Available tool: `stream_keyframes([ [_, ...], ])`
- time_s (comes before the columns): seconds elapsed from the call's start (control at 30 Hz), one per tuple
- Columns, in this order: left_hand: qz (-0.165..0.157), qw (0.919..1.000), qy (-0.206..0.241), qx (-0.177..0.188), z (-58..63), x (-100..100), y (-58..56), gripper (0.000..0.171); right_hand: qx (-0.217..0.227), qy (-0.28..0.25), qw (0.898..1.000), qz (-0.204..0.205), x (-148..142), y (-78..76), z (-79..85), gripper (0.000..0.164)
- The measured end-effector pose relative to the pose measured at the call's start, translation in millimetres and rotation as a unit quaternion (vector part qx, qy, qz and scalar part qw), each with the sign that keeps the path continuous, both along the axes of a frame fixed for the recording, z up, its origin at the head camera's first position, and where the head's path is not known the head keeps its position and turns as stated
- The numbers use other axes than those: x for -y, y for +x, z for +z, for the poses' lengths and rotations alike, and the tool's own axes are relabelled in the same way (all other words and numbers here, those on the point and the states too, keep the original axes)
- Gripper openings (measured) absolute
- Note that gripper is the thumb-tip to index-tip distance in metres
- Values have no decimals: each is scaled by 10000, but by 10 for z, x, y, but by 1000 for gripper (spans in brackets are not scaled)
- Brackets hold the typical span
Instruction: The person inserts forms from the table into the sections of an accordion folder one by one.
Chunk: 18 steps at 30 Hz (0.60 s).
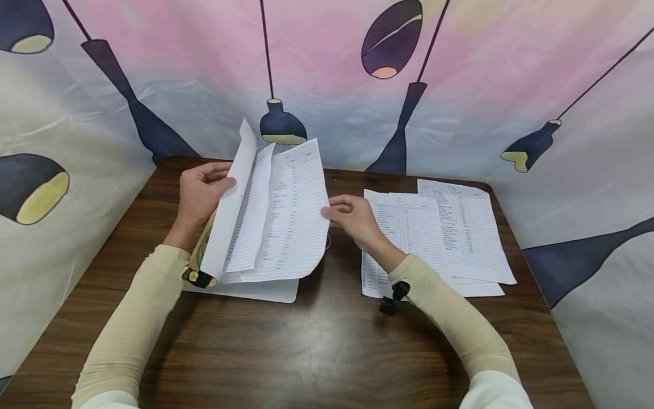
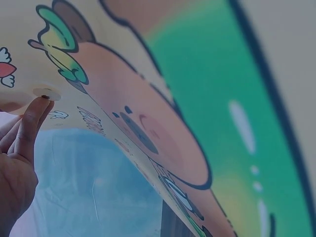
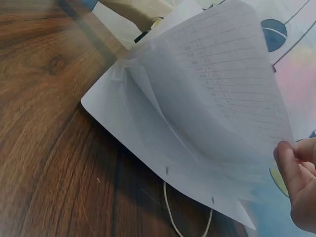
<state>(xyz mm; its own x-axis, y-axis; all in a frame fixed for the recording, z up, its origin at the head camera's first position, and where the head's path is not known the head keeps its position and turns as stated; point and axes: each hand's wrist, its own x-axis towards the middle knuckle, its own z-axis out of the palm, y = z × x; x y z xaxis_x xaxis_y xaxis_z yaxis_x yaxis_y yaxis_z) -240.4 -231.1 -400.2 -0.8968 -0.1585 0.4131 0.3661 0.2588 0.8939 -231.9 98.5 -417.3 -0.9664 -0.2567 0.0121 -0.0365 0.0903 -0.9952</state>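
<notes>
My left hand pinches the raised cover of a paper folder between thumb and fingers. In the left wrist view, the cover's outer side carries a brown cartoon animal and a white round button by the left fingertips. Several printed, lined sheets stand partly lifted inside the folder. The right hand pinches the right edge of one sheet, as the right wrist view also shows. Beneath the sheets lies the folder's white back panel, with a thin string loop at its edge.
More printed sheets lie overlapping on the right of the brown wooden table, partly under the right forearm. Behind and beside the table hangs a fabric backdrop with lamp drawings. Small black cameras are on both wrists.
</notes>
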Motion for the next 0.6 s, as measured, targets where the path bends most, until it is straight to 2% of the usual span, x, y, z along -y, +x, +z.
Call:
stream_keyframes([
  [0.2,-8,10000,-19,-42,4,10,11,27,90,-263,9995,163,119,10,-5,29],
  [0.6,16,9999,-98,-48,3,10,20,26,127,-117,9995,282,364,-21,26,30],
])
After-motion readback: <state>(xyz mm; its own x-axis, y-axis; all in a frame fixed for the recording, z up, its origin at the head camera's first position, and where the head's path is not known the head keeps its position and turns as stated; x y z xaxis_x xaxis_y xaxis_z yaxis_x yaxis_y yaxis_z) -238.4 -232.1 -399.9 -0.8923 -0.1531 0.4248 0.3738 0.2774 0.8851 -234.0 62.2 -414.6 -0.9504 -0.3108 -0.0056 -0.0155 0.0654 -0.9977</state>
